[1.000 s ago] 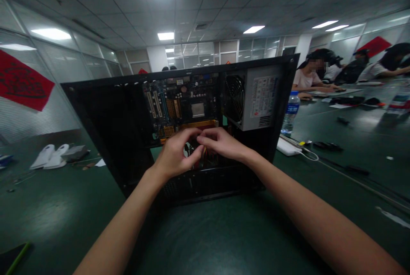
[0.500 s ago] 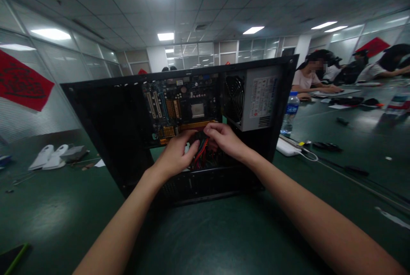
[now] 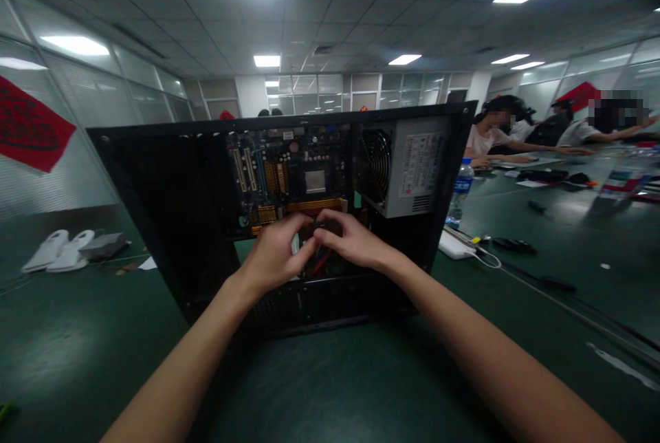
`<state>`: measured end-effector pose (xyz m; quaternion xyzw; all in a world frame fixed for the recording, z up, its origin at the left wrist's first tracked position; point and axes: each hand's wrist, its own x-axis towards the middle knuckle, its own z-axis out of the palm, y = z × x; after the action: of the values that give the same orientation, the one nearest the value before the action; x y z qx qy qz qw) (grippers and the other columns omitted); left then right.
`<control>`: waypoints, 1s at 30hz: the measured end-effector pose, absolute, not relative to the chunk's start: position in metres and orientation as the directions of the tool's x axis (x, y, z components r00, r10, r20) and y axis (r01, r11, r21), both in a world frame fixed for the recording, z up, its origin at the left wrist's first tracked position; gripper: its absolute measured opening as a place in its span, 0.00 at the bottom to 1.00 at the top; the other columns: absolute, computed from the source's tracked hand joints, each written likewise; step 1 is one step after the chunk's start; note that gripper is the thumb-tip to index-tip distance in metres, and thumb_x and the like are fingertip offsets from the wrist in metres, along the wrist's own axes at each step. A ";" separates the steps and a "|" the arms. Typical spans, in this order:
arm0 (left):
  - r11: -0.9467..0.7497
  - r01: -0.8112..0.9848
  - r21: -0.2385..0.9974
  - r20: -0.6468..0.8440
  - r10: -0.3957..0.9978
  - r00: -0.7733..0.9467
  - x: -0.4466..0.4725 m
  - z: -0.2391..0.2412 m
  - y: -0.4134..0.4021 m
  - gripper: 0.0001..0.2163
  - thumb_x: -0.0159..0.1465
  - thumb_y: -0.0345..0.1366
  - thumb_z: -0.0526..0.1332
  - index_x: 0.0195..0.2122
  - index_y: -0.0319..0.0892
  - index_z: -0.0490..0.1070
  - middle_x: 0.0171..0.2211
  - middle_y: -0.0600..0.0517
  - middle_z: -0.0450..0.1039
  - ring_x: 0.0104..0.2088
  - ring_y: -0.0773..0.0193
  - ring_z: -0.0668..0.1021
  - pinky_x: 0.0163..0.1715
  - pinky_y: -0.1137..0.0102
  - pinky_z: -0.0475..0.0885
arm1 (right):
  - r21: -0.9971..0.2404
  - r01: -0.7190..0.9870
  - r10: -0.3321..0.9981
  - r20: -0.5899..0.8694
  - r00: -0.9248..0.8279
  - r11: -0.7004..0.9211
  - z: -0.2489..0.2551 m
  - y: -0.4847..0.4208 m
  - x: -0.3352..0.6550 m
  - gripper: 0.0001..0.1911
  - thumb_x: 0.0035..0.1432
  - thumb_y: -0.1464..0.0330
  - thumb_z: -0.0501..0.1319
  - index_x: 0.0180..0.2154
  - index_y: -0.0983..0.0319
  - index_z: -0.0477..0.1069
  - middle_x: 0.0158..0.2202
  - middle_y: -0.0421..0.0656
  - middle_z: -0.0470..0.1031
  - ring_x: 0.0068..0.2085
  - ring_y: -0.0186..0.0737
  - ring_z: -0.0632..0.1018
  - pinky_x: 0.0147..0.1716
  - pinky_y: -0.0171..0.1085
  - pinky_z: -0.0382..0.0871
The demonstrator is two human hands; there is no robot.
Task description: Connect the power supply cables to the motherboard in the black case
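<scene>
An open black computer case [image 3: 149, 188] stands on its edge on the green table, its inside facing me. My left hand [image 3: 278, 245] and my right hand [image 3: 355, 240] meet in the lower middle of it, fingertips pinched together on a dark bundle of cables [image 3: 320, 264] with some red wires showing. The ends of the cables are hidden by my fingers. Just above the hands are the yellow and dark red memory slots of the motherboard [image 3: 295, 178]. A grey power supply [image 3: 416, 166] with a round fan [image 3: 375, 162] sits at the upper right of the case.
Right of the case stand a water bottle [image 3: 460, 192] and a white box [image 3: 456, 243] with a cord. White slippers [image 3: 69, 250] and a grey block [image 3: 104, 245] lie at the left. Co-workers [image 3: 498, 133] sit along the table at the far right.
My right hand has moved down and left, and its thumb now meets my left thumb over the cables. Less of the coloured wires shows. The view has shifted slightly.
</scene>
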<state>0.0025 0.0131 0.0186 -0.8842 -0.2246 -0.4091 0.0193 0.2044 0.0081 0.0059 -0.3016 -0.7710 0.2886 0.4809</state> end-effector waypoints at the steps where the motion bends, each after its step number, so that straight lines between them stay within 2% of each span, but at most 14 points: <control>1: -0.899 0.420 0.127 0.752 0.363 0.550 0.002 0.019 0.013 0.06 0.68 0.35 0.62 0.44 0.40 0.73 0.36 0.48 0.80 0.34 0.59 0.82 0.34 0.68 0.73 | -0.748 0.191 0.749 0.536 -0.389 0.635 0.004 0.008 0.204 0.20 0.60 0.51 0.65 0.37 0.62 0.73 0.36 0.41 0.75 0.39 0.39 0.73 0.40 0.37 0.67; 4: -0.895 0.436 0.097 0.822 0.319 0.472 0.003 0.019 0.014 0.07 0.68 0.35 0.63 0.44 0.39 0.73 0.36 0.48 0.80 0.35 0.59 0.82 0.34 0.68 0.73 | -0.766 0.215 0.758 0.472 -0.450 0.605 0.000 0.008 0.203 0.20 0.60 0.52 0.66 0.40 0.63 0.75 0.39 0.43 0.78 0.40 0.41 0.75 0.42 0.39 0.68; 7: -0.896 0.436 0.084 0.861 0.286 0.421 0.003 0.019 0.015 0.06 0.68 0.35 0.63 0.43 0.39 0.73 0.36 0.49 0.80 0.35 0.60 0.82 0.35 0.69 0.74 | -0.739 0.250 0.750 0.482 -0.452 0.626 0.000 0.006 0.203 0.19 0.61 0.53 0.66 0.39 0.64 0.76 0.39 0.44 0.79 0.40 0.41 0.76 0.42 0.39 0.69; 10: -0.910 0.409 0.064 0.859 0.259 0.441 0.002 0.019 0.015 0.07 0.68 0.34 0.64 0.45 0.38 0.74 0.37 0.49 0.81 0.36 0.60 0.83 0.36 0.69 0.76 | -0.723 0.253 0.731 0.480 -0.485 0.643 0.001 0.004 0.204 0.17 0.62 0.55 0.65 0.40 0.63 0.76 0.40 0.43 0.79 0.40 0.41 0.76 0.42 0.38 0.69; 17: -0.928 0.371 0.012 0.856 0.202 0.476 0.002 0.019 0.015 0.09 0.68 0.34 0.66 0.47 0.38 0.76 0.37 0.49 0.82 0.34 0.61 0.83 0.36 0.70 0.77 | -0.719 0.272 0.728 0.455 -0.512 0.640 0.000 0.006 0.204 0.09 0.61 0.64 0.64 0.38 0.63 0.74 0.35 0.40 0.76 0.37 0.38 0.74 0.37 0.35 0.67; 22: -0.927 0.374 -0.006 0.871 0.179 0.457 0.003 0.020 0.014 0.08 0.67 0.34 0.66 0.46 0.38 0.77 0.33 0.50 0.82 0.31 0.63 0.83 0.32 0.72 0.77 | -0.704 0.322 0.746 0.444 -0.496 0.633 0.002 0.005 0.204 0.10 0.61 0.62 0.63 0.35 0.63 0.73 0.31 0.38 0.73 0.34 0.36 0.72 0.33 0.34 0.64; 26: -0.924 0.383 0.005 0.876 0.188 0.444 0.004 0.020 0.013 0.09 0.67 0.34 0.67 0.46 0.38 0.78 0.34 0.49 0.83 0.31 0.62 0.84 0.33 0.72 0.78 | -0.679 0.323 0.729 0.473 -0.495 0.659 0.001 0.005 0.204 0.09 0.62 0.63 0.63 0.35 0.63 0.73 0.31 0.38 0.74 0.34 0.37 0.73 0.35 0.35 0.65; 30: -0.915 0.400 0.048 0.873 0.233 0.428 0.004 0.019 0.012 0.09 0.67 0.35 0.66 0.46 0.39 0.78 0.34 0.50 0.83 0.31 0.62 0.84 0.34 0.71 0.80 | -0.716 0.297 0.741 0.445 -0.503 0.632 -0.001 0.008 0.204 0.11 0.64 0.61 0.64 0.35 0.63 0.75 0.30 0.40 0.76 0.34 0.38 0.75 0.33 0.35 0.66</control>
<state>0.0041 0.0119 0.0192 -0.8410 -0.1881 -0.5004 0.0835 0.2036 0.0076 -0.0012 -0.3172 -0.8175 0.2887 0.3843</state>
